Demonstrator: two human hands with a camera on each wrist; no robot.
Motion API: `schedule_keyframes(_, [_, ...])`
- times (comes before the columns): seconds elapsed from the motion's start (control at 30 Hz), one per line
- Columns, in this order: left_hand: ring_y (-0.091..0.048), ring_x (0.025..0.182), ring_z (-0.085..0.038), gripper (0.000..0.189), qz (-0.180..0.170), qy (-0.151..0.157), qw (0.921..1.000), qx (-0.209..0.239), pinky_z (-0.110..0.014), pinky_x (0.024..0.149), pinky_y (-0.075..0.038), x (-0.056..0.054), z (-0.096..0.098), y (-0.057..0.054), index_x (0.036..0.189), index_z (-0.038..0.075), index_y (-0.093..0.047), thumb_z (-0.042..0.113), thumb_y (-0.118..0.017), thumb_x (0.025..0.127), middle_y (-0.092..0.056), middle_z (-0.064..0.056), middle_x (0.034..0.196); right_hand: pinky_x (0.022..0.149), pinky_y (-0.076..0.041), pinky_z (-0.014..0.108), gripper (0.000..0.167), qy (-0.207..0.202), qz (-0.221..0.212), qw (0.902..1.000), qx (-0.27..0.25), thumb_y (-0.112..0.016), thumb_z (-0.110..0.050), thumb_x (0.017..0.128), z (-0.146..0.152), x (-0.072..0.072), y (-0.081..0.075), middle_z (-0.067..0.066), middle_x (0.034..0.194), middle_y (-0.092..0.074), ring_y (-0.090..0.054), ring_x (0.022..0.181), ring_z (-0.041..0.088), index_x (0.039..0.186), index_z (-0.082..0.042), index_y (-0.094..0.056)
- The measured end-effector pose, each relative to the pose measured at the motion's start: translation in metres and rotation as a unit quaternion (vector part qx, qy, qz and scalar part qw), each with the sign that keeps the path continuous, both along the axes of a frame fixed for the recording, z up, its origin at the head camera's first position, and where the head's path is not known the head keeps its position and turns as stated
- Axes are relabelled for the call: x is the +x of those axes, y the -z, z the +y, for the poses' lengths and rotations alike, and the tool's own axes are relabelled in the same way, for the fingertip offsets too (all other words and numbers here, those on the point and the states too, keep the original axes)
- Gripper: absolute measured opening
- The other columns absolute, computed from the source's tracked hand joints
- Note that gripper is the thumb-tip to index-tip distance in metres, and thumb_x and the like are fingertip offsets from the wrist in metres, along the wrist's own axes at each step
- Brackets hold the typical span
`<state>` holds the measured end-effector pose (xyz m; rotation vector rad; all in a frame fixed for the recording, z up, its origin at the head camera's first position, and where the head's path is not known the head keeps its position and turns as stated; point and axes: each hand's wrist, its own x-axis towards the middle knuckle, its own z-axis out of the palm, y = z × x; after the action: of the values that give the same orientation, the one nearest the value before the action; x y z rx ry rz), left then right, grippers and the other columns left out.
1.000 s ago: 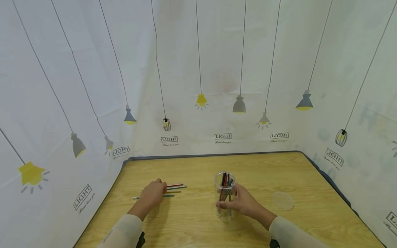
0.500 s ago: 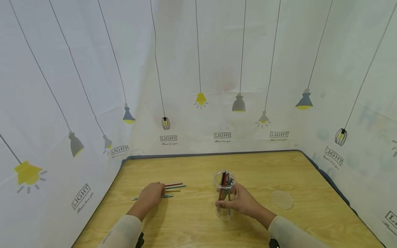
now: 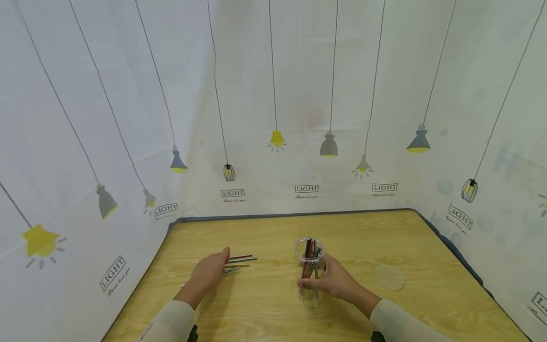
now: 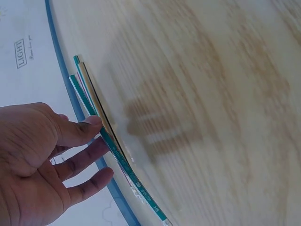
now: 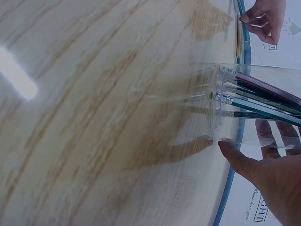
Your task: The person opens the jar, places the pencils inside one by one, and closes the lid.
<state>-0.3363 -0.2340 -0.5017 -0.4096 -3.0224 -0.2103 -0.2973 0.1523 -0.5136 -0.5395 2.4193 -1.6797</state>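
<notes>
On the right part of the wooden table (image 3: 260,311) lies a thin clear disc (image 3: 389,277), flat and near the right hand (image 3: 332,280). Behind the table edge hangs a pale cloth (image 3: 252,85) with printed lamps (image 3: 329,145) and the word LIGHT; it goes also along the left and right sides. Two light sleeves (image 3: 171,316) come in from the near edge. In the head view, the left hand (image 3: 206,275) covers a part of several loose pencils (image 3: 241,260), so I cannot count them with certainty.

Between these pencils and the disc, a clear jar (image 3: 308,298) stands upright, without cover on its mouth. It holds a bunch of pencils (image 3: 311,268), dark, red and green ones, leaning in different directions; in the right wrist view, some metal ends are near its bottom. The right hand grips the jar, with its thumb and fingers around the wall.

The left hand, well apart from the right, pinches a green pencil (image 4: 127,167) with thumb and finger. This pencil is just beside the other loose ones, at a slight angle to them.
</notes>
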Motion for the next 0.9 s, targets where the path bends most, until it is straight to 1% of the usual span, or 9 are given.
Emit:
schedule_keyframes(0.07, [-0.06,0.068,-0.02,0.022,0.004,0.002,1.0,-0.002,-0.042,0.061,-0.053,0.0,0.002,-0.003,0.109,0.014,-0.054,-0.006,-0.062,0.107,-0.072,-0.007,0.085,0.122,-0.036,0.078,0.064,-0.001,-0.002,1.0,-0.002,-0.094,-0.033,0.092,0.0,0.0,0.0,0.011,0.14,-0.075,-0.06,0.145,0.038,0.144,-0.013,-0.063])
schedule_keyframes(0.13, [-0.057,0.065,-0.019,0.022,0.005,0.003,1.0,-0.001,-0.041,0.058,-0.05,0.001,0.004,-0.005,0.111,0.014,-0.055,-0.006,-0.064,0.106,-0.07,-0.006,0.083,0.122,-0.036,0.078,0.063,-0.002,-0.002,1.0,-0.003,-0.093,-0.032,0.092,0.0,0.0,0.0,0.011,0.141,-0.075,-0.059,0.146,0.038,0.144,-0.014,-0.063])
schedule_keyframes(0.23, [-0.055,0.065,-0.017,0.024,0.007,0.004,0.9999,-0.01,-0.039,0.059,-0.05,0.0,0.008,-0.008,0.113,0.014,-0.056,-0.004,-0.067,0.105,-0.068,-0.005,0.083,0.122,-0.037,0.077,0.063,-0.003,-0.002,1.0,-0.004,-0.093,-0.032,0.093,0.0,0.0,0.001,0.011,0.142,-0.075,-0.06,0.145,0.038,0.145,-0.014,-0.063])
schedule_keyframes(0.37, [-0.055,0.068,-0.015,0.028,0.017,0.015,0.9996,-0.019,-0.036,0.059,-0.049,0.0,0.014,-0.014,0.111,0.015,-0.054,-0.002,-0.074,0.102,-0.067,-0.003,0.086,0.122,-0.037,0.076,0.066,-0.003,-0.004,1.0,-0.007,-0.094,-0.035,0.092,0.0,0.0,0.001,0.012,0.142,-0.075,-0.061,0.144,0.037,0.146,-0.014,-0.062])
schedule_keyframes(0.43, [-0.056,0.067,-0.015,0.029,0.022,0.024,0.9994,-0.013,-0.034,0.058,-0.048,0.0,0.018,-0.018,0.11,0.015,-0.053,-0.001,-0.076,0.102,-0.067,-0.002,0.086,0.122,-0.037,0.076,0.066,-0.005,-0.005,0.9999,-0.009,-0.094,-0.036,0.092,0.001,0.0,0.001,0.012,0.143,-0.074,-0.061,0.144,0.037,0.146,-0.014,-0.062])
schedule_keyframes(0.57, [-0.061,0.072,-0.014,0.029,0.035,0.042,0.9984,0.011,-0.031,0.059,-0.049,0.0,0.029,-0.028,0.111,0.014,-0.053,0.0,-0.077,0.102,-0.069,-0.001,0.09,0.122,-0.038,0.075,0.064,-0.005,-0.005,1.0,-0.007,-0.093,-0.033,0.092,0.001,0.001,0.002,0.011,0.141,-0.075,-0.061,0.143,0.036,0.145,-0.013,-0.063])
schedule_keyframes(0.7, [-0.067,0.08,-0.015,0.031,0.063,0.058,0.9958,0.032,-0.03,0.063,-0.052,0.002,0.041,-0.041,0.111,0.015,-0.051,0.002,-0.078,0.102,-0.069,0.0,0.095,0.122,-0.039,0.075,0.06,-0.004,0.004,1.0,-0.002,-0.093,-0.031,0.093,0.001,0.001,0.002,0.01,0.139,-0.076,-0.062,0.143,0.036,0.143,-0.011,-0.064])
schedule_keyframes(0.8, [-0.067,0.08,-0.014,0.028,0.077,0.063,0.9936,0.054,-0.03,0.063,-0.052,0.004,0.051,-0.051,0.111,0.016,-0.051,0.004,-0.075,0.104,-0.067,0.001,0.097,0.123,-0.038,0.075,0.063,-0.003,0.009,1.0,-0.001,-0.093,-0.032,0.092,0.0,0.001,0.001,0.011,0.14,-0.076,-0.062,0.143,0.036,0.143,-0.011,-0.064])
schedule_keyframes(0.9, [-0.063,0.077,-0.012,0.024,0.07,0.058,0.9911,0.097,-0.03,0.064,-0.05,0.006,0.062,-0.062,0.108,0.018,-0.051,0.007,-0.072,0.107,-0.065,0.004,0.096,0.123,-0.037,0.076,0.065,-0.002,0.008,1.0,-0.004,-0.094,-0.032,0.092,0.0,0.001,0.001,0.012,0.141,-0.075,-0.062,0.143,0.036,0.146,-0.013,-0.062])
